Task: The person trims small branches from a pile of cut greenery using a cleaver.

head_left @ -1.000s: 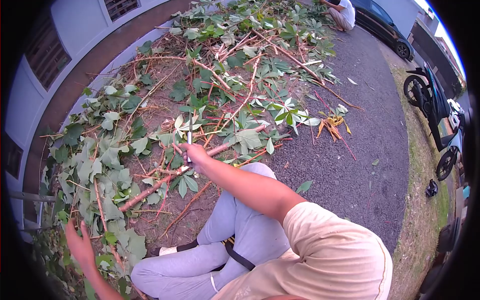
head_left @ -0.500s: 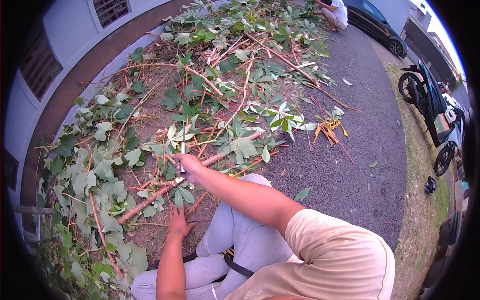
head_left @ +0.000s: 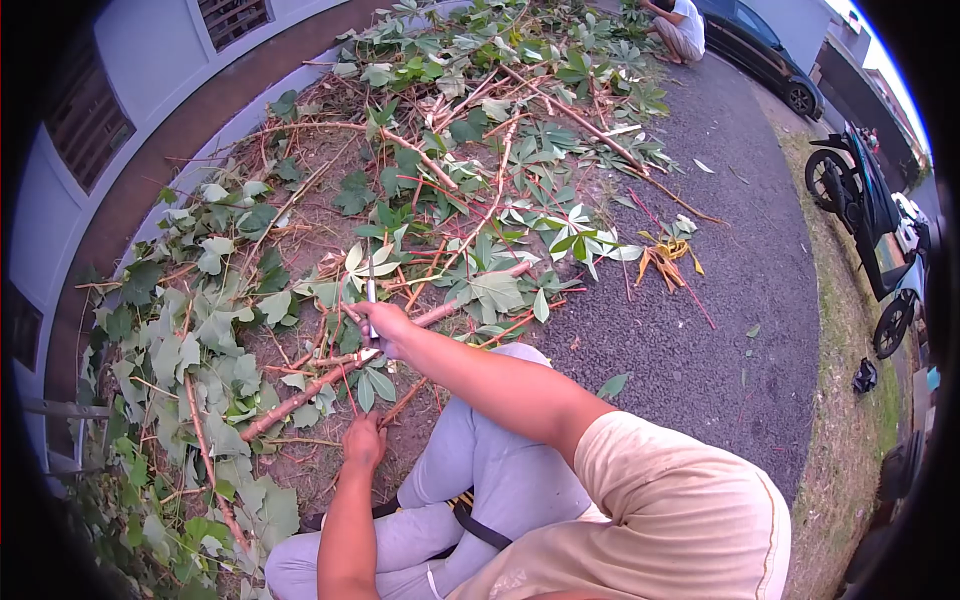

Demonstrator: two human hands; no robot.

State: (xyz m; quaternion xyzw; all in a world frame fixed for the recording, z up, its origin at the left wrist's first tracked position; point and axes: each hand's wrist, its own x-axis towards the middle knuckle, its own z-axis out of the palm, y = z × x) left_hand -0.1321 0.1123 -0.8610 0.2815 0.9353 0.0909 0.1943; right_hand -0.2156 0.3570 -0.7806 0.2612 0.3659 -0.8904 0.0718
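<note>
My right hand (head_left: pixel 385 328) is closed around a slim knife-like tool (head_left: pixel 372 290), whose pale metallic part and thin grey tip point away from me. It is held just above a thick brown branch (head_left: pixel 300 398) that lies diagonally over the ground. Below it, my left hand (head_left: pixel 364 442) is low to the soil, its fingers curled on the lower end of a thin brown stick (head_left: pixel 404 400). Green leaves (head_left: pixel 376 385) on reddish stems sit between the two hands. A broad pale leaf (head_left: pixel 494 292) rests on the branch's upper part.
Cut branches and leaves (head_left: pixel 215 350) spread to the left and ahead, up to a house wall (head_left: pixel 150 90). Asphalt (head_left: pixel 690 350) runs along the right. Beyond it are grass, a motorbike (head_left: pixel 870 220) and a dark car (head_left: pixel 765 45). Another person (head_left: pixel 680 30) crouches at the far end.
My left hand has gone from spread fingers on the ground to curled fingers at the thin stick. My right hand keeps its grip on the tool in nearly the same place.
</note>
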